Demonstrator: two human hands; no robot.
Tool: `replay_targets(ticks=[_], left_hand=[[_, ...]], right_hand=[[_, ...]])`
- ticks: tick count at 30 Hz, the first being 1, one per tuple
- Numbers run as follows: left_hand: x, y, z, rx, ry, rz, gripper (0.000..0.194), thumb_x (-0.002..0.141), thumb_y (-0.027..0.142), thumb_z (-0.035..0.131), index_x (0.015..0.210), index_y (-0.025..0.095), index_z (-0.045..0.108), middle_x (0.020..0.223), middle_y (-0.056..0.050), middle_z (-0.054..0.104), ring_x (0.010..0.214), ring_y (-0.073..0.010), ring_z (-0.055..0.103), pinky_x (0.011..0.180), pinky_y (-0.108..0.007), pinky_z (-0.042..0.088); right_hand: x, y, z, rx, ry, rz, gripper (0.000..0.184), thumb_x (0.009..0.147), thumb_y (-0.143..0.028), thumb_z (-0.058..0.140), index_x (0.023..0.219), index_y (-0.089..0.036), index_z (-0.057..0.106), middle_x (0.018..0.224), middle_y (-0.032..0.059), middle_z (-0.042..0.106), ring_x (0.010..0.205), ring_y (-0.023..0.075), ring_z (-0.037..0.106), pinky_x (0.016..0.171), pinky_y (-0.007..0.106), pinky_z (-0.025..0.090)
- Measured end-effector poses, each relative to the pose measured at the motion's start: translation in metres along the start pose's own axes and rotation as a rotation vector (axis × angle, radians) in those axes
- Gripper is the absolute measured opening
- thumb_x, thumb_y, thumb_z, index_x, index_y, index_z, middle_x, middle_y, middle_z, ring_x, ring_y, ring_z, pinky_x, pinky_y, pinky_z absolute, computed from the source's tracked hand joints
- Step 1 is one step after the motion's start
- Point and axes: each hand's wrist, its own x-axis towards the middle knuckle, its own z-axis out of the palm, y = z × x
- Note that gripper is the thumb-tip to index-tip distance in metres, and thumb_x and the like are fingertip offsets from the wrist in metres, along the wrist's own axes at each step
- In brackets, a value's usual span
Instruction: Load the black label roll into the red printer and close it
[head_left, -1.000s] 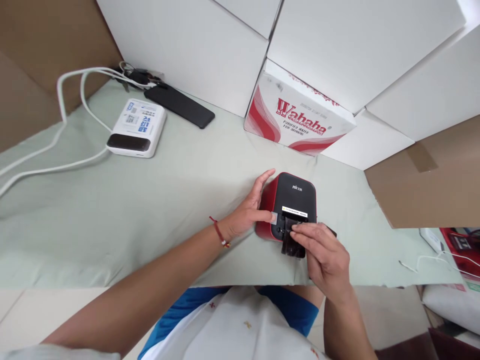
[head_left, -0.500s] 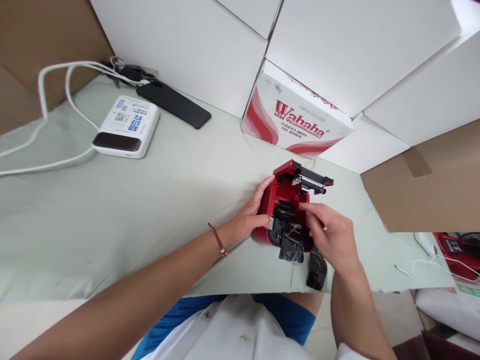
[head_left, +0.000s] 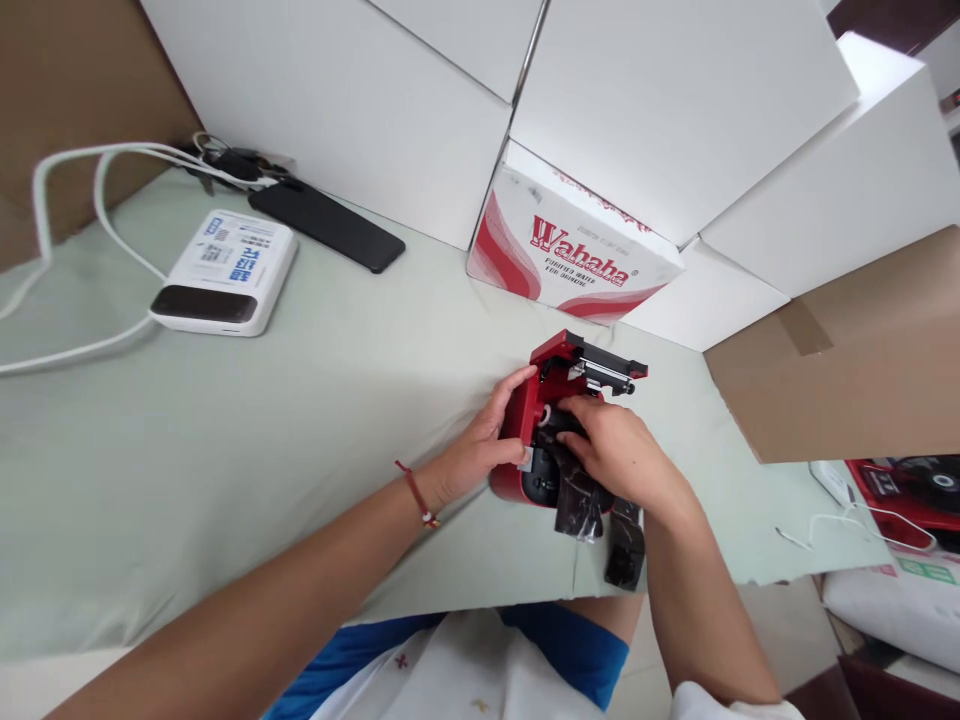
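Note:
A red device point(head_left: 513, 487) with its hinged lid point(head_left: 609, 362) raised, looking like a small label printer, stands near the table's front edge. Along the lid's edge run a metal strip and a black roller. My left hand point(head_left: 487, 440) grips the device's left wall, thumb on a grey tab at the front. Inside the opening, my right hand point(head_left: 619, 450) has its fingers on a black roll point(head_left: 556, 420) with a pale ring at its left end; the fingertips are partly hidden. Shiny black film point(head_left: 579, 508) hangs over the device's front. Another black piece point(head_left: 625, 550) lies beside it.
A Wahaha carton point(head_left: 570, 250) leans on the white boxes behind. To the left lie a black phone point(head_left: 326, 222), a white device point(head_left: 225, 270) with cables, and some keys point(head_left: 232, 162). A cardboard box point(head_left: 840, 350) stands at right, with another red device point(head_left: 907, 490) beyond.
My right hand has moved left and deeper into the opening, onto the black roll. A pale ring at the roll's end now shows. My left hand keeps its grip; the view has shifted slightly.

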Motion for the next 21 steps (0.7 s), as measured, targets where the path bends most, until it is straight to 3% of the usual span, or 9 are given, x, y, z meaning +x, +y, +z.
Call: replay_targets(ticks=[1, 3, 5, 8, 10, 14, 18, 21], left_hand=[[0.000, 0.000, 0.000, -0.011, -0.004, 0.004, 0.108, 0.070, 0.023, 0.074, 0.169, 0.038, 0.035, 0.149, -0.005, 0.060, 0.115, -0.0263, 0.060, 0.098, -0.042, 0.051], [0.001, -0.001, 0.001, -0.029, -0.009, 0.020, 0.106, 0.071, 0.022, 0.074, 0.169, 0.038, 0.035, 0.154, -0.005, 0.058, 0.121, -0.0280, 0.061, 0.102, -0.044, 0.051], [0.001, -0.001, 0.002, -0.046, -0.011, 0.035, 0.105, 0.072, 0.022, 0.073, 0.169, 0.038, 0.036, 0.154, -0.005, 0.059, 0.124, -0.0287, 0.061, 0.103, -0.044, 0.051], [0.003, -0.001, 0.003, -0.053, 0.001, 0.038, 0.106, 0.069, 0.023, 0.074, 0.168, 0.036, 0.037, 0.150, -0.005, 0.061, 0.122, -0.0285, 0.061, 0.102, -0.043, 0.051], [0.004, -0.001, 0.004, -0.054, 0.014, 0.032, 0.107, 0.067, 0.023, 0.075, 0.167, 0.035, 0.038, 0.149, -0.005, 0.062, 0.121, -0.0286, 0.061, 0.102, -0.044, 0.051], [0.005, -0.001, 0.003, -0.057, 0.016, 0.030, 0.104, 0.068, 0.023, 0.075, 0.165, 0.035, 0.039, 0.150, -0.006, 0.062, 0.125, -0.0304, 0.062, 0.103, -0.045, 0.052], [0.007, -0.005, 0.001, -0.067, 0.008, 0.040, 0.105, 0.066, 0.024, 0.076, 0.164, 0.036, 0.040, 0.147, -0.006, 0.063, 0.127, -0.0328, 0.063, 0.102, -0.047, 0.053], [0.008, -0.006, 0.001, -0.080, 0.011, 0.041, 0.105, 0.066, 0.024, 0.077, 0.164, 0.036, 0.041, 0.147, -0.006, 0.063, 0.127, -0.0328, 0.063, 0.103, -0.048, 0.054]], right_hand=[[-0.012, 0.004, -0.004, 0.076, 0.047, -0.017, 0.035, 0.107, -0.024, 0.060, 0.140, -0.020, 0.070, 0.131, 0.0103, 0.080, 0.107, 0.0227, 0.077, 0.088, 0.033, 0.056], [-0.043, 0.018, -0.017, 0.257, 0.143, -0.056, 0.035, 0.108, -0.033, 0.060, 0.139, -0.021, 0.070, 0.108, 0.0057, 0.081, 0.082, 0.0172, 0.072, 0.077, 0.030, 0.055], [-0.076, 0.039, -0.031, 0.381, 0.191, -0.014, 0.039, 0.108, -0.047, 0.061, 0.138, -0.023, 0.071, 0.071, -0.0029, 0.064, 0.058, 0.0145, 0.053, 0.061, 0.028, 0.048], [-0.104, 0.074, -0.036, 0.410, 0.153, 0.162, 0.049, 0.105, -0.059, 0.061, 0.137, -0.024, 0.071, 0.061, -0.0048, 0.052, 0.056, 0.0159, 0.047, 0.055, 0.028, 0.043], [-0.102, 0.091, -0.022, 0.374, 0.046, 0.198, 0.048, 0.103, -0.056, 0.061, 0.133, -0.021, 0.074, 0.065, -0.0021, 0.059, 0.060, 0.0177, 0.054, 0.059, 0.030, 0.047], [-0.072, 0.099, 0.028, 0.376, -0.078, 0.154, 0.033, 0.097, -0.036, 0.059, 0.118, -0.018, 0.078, 0.102, 0.0092, 0.081, 0.085, 0.0218, 0.073, 0.078, 0.035, 0.057], [-0.062, 0.097, 0.062, 0.396, -0.004, 0.167, 0.040, 0.096, -0.030, 0.059, 0.130, -0.019, 0.077, 0.119, 0.0105, 0.082, 0.100, 0.0218, 0.077, 0.090, 0.035, 0.060], [-0.075, 0.109, 0.072, 0.378, 0.116, 0.240, 0.047, 0.101, -0.039, 0.058, 0.138, -0.017, 0.074, 0.121, 0.0133, 0.081, 0.088, 0.0203, 0.074, 0.087, 0.038, 0.061]])
